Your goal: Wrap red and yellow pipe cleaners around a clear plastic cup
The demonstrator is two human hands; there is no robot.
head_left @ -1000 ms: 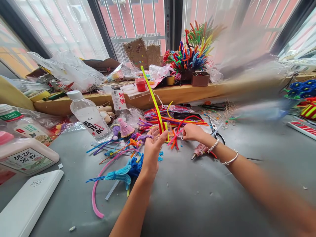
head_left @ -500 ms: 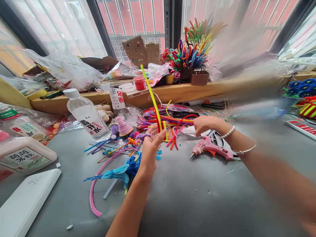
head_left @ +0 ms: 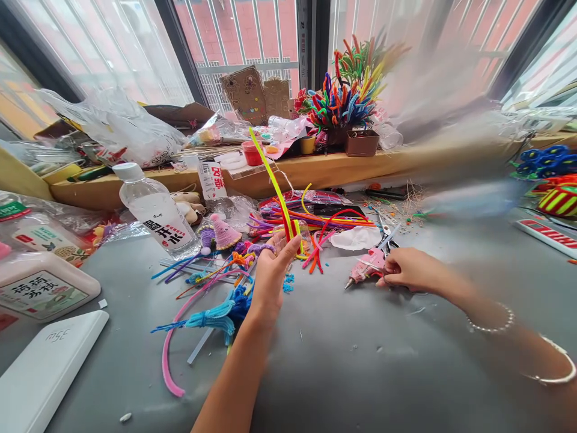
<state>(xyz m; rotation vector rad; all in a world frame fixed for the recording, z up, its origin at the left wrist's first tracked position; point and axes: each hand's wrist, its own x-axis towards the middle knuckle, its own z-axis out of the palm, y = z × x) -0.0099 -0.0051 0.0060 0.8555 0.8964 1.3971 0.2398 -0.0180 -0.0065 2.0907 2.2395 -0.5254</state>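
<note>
My left hand (head_left: pixel 274 273) is closed round a bundle of yellow and red pipe cleaners (head_left: pixel 280 201), held upright, with one long yellow stem rising well above the rest. Over the pink glue gun (head_left: pixel 360 269), my right hand (head_left: pixel 408 269) has its fingers curled round a pair of scissors (head_left: pixel 389 238). Their blades look spread apart, and the fingers cover most of the handles. The glue gun lies on the grey table with its nozzle to the left, partly hidden by the hand. Behind the left hand lies a pile of loose coloured pipe cleaners (head_left: pixel 329 218).
To the left stand a water bottle (head_left: pixel 157 210), a pink-capped jug (head_left: pixel 45 282) and a white power bank (head_left: pixel 54 367). Blue pipe-cleaner flowers (head_left: pixel 216 319) and a curved pink strip (head_left: pixel 167 355) lie near my left forearm. A white piece (head_left: pixel 356 238) lies behind the glue gun.
My right hand has come down and toward me, from behind the glue gun onto the scissors, which it now grips. The left hand keeps its bundle nearly in place.
</note>
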